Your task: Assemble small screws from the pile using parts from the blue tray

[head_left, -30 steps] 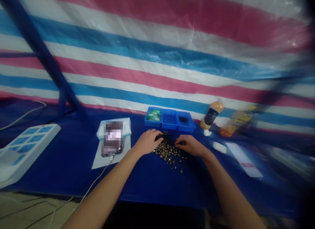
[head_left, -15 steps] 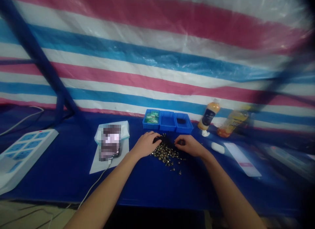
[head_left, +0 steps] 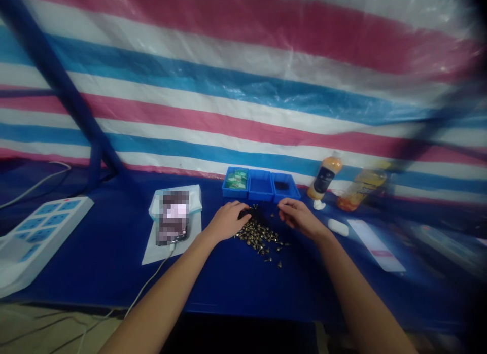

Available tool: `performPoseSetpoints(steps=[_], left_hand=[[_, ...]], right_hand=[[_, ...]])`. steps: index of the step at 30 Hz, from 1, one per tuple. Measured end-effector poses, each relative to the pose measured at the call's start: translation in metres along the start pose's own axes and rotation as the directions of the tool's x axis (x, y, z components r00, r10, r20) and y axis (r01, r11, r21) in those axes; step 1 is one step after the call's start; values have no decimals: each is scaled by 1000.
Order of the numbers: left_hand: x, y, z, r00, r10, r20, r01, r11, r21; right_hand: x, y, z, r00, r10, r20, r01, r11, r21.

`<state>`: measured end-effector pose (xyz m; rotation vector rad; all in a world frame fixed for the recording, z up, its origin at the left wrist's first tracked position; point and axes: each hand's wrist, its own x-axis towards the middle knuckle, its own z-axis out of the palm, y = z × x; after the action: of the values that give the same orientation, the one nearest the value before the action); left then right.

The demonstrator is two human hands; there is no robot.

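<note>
While the left hand (head_left: 227, 222) curls over a dark clump (head_left: 247, 213) at the edge of a heap of small brass-headed tacks (head_left: 259, 237), I can't tell if it pinches anything. The right hand (head_left: 300, 218) hangs open, fingers loosely spread, just beside the heap. Three joined blue plastic bins (head_left: 262, 185) sit beyond both hands.

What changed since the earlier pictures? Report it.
The right hand has let go of the dark clump and lifted back toward the blue bins, fingers loosely curled. The left hand stays on the clump, and the brass-headed tacks lie as they were.
</note>
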<state>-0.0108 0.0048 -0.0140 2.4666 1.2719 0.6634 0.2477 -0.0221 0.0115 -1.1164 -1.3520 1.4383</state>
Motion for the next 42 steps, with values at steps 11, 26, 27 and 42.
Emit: performPoseSetpoints(steps=[11,26,27,42], left_hand=[[0,-3,2,1000,5,4,-5,1000,1],[0,-2,2,1000,9,-7,-9,1000,0],[-1,-1,1,1000,10,-7,-10,1000,-3],[1,-6,2,995,-74,-72,78,996,53]], right_hand=[[3,-7,-14,993,76,-94,-11,831,557],[3,16,-7,968,-145,207,245,735,-633],[3,18,-5,957,-147,250,282,672,-685],[4,13,-2,920,-146,364,392,357,-848]])
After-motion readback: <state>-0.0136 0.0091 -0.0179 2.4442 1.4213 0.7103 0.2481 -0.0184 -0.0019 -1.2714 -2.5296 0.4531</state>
